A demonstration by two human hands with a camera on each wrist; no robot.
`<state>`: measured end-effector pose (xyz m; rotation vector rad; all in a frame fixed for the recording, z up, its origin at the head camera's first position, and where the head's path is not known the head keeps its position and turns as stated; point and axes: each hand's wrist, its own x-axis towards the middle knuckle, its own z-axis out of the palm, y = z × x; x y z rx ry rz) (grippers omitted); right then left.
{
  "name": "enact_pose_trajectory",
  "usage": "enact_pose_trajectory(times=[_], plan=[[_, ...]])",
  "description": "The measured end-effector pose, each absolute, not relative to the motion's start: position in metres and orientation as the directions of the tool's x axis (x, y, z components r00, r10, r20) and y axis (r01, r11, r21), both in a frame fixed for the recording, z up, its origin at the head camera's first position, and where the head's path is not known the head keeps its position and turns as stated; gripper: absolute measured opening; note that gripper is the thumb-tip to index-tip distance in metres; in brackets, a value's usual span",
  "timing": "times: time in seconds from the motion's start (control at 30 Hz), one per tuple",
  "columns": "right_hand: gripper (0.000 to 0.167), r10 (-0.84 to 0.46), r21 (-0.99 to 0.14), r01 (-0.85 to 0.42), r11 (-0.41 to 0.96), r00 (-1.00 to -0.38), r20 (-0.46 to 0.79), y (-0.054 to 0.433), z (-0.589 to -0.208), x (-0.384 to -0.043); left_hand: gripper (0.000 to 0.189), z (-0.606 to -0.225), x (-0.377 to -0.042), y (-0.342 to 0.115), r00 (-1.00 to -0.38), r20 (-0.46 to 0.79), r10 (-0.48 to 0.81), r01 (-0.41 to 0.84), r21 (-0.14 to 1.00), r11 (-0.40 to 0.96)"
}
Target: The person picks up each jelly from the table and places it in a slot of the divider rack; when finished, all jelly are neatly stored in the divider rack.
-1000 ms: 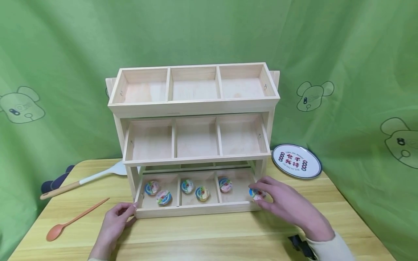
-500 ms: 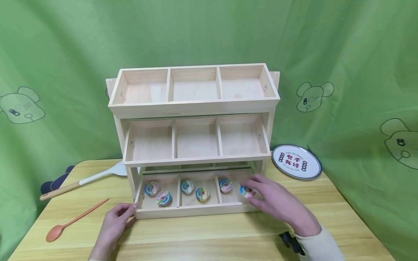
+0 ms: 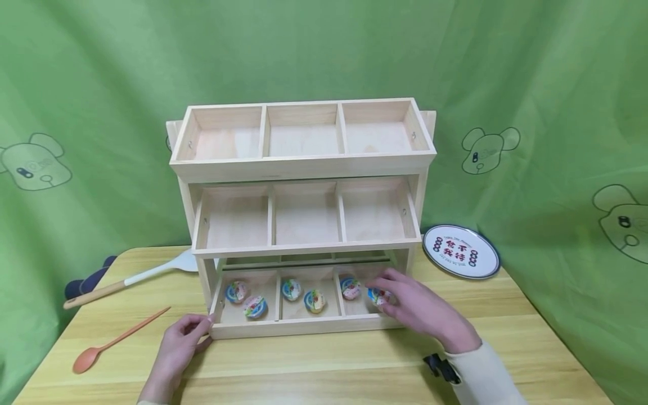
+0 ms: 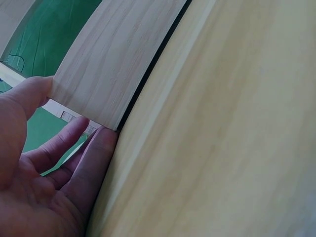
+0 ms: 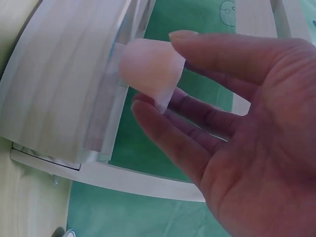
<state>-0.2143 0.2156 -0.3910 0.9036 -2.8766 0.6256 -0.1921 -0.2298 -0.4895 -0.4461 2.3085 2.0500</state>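
My right hand (image 3: pixel 422 304) pinches a small jelly cup (image 3: pixel 377 296) between thumb and fingers, over the right compartment of the bottom wooden tray (image 3: pixel 304 327). In the right wrist view the jelly cup (image 5: pixel 150 66) shows its rounded pink underside. My left hand (image 3: pixel 177 346) holds the tray's front left corner. In the left wrist view, the thumb is at the upper edge of the tray's front board (image 4: pixel 116 59) and fingertips are at its end near the table. Several jelly cups with printed lids lie in the tray: two at left, two in the middle, one jelly cup (image 3: pixel 350 288) at right.
Above the bottom tray, the wooden rack carries a middle tray (image 3: pixel 304 247) and a top tray (image 3: pixel 304 167), each with three compartments. A white spatula (image 3: pixel 152 274) and an orange spoon (image 3: pixel 116 341) lie at left. An oval plate (image 3: pixel 460 251) leans at right by the green curtain (image 3: pixel 531 73).
My right hand has moved left with the jelly cup, from the tray's right end to over its right compartment, nearer the cup lying there. The left hand stays at the corner.
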Motion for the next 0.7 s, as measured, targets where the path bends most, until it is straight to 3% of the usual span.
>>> enact_pose_trajectory(times=[0.43,0.7], plan=[[0.044,-0.483,-0.412,-0.476,0.777,-0.87,0.095,0.215,-0.407,-0.229,0.036,-0.49,-0.193,-0.229,-0.961,-0.196,-0.195,-0.217,0.971,0.096],[0.04,-0.508,-0.386,-0.505,0.772,-0.855,0.104,0.213,-0.417,-0.238,0.035,-0.491,-0.192,-0.23,-0.96,-0.195,-0.198,-0.218,0.971,0.099]])
